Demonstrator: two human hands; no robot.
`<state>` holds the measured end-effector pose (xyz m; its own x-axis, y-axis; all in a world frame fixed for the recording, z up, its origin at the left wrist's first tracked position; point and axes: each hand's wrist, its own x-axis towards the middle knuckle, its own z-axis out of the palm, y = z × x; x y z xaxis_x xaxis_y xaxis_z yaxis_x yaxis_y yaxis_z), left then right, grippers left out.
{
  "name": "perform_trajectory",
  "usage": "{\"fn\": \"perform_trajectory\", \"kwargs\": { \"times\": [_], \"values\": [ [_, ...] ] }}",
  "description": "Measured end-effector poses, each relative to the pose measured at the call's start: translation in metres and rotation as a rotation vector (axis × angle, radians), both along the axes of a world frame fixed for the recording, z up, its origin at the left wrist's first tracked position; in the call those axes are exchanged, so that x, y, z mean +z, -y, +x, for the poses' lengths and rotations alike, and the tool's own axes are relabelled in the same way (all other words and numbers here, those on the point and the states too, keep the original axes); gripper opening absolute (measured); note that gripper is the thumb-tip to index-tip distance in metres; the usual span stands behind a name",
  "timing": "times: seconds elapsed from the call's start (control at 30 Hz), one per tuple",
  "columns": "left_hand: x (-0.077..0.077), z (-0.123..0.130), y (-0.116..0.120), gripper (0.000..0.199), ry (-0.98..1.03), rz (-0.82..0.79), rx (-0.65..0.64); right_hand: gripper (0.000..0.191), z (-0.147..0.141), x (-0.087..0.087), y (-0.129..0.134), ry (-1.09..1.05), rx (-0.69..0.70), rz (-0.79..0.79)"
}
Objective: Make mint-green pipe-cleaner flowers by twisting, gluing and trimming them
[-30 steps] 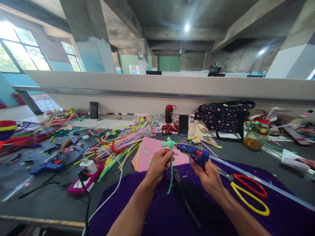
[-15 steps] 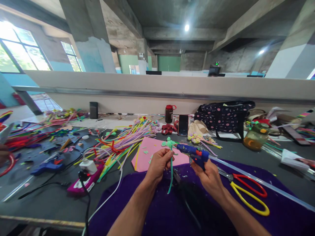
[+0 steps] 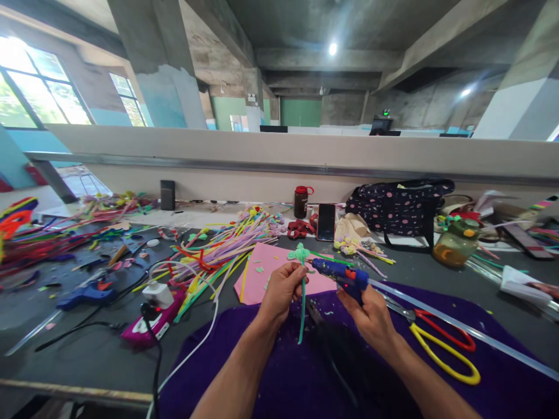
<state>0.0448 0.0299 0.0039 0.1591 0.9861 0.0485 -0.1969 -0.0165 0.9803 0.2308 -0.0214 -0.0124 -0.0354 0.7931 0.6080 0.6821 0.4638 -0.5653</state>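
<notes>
My left hand (image 3: 283, 292) pinches the stem of a green fuzzy flower (image 3: 299, 254), whose stem hangs down below the fingers. My right hand (image 3: 370, 314) is wrapped round a blue glue gun (image 3: 340, 272), its nozzle pointing left at the flower, close to my left fingertips. A long clear glue stick (image 3: 437, 308) runs out of the gun's back. Under the flower lies a pink sheet (image 3: 257, 279) with small green scraps. Scissors (image 3: 445, 343) with red and yellow handles rest on the purple cloth (image 3: 227, 361), right of my right hand.
Left of the pink sheet are a bundle of coloured stems (image 3: 231, 244), a pink power strip (image 3: 152, 326) with cables and a second blue glue gun (image 3: 91, 295). A red-capped bottle (image 3: 301, 203), phone (image 3: 325, 222), dark bag (image 3: 388, 206) and green-lidded jar (image 3: 454, 244) stand behind.
The glue gun's nozzle has shifted slightly left and down against the flower. The hand and red loop at the far left edge have gone from view.
</notes>
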Motion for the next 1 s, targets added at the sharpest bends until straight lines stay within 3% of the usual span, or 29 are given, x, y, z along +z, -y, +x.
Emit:
{"fn": "perform_trajectory", "kwargs": {
  "times": [1.0],
  "values": [
    [0.0001, -0.0014, -0.0011, 0.03, 0.014, -0.006, 0.016, 0.029, 0.0008, -0.0014, -0.0011, 0.031, -0.016, -0.005]
  ]
}}
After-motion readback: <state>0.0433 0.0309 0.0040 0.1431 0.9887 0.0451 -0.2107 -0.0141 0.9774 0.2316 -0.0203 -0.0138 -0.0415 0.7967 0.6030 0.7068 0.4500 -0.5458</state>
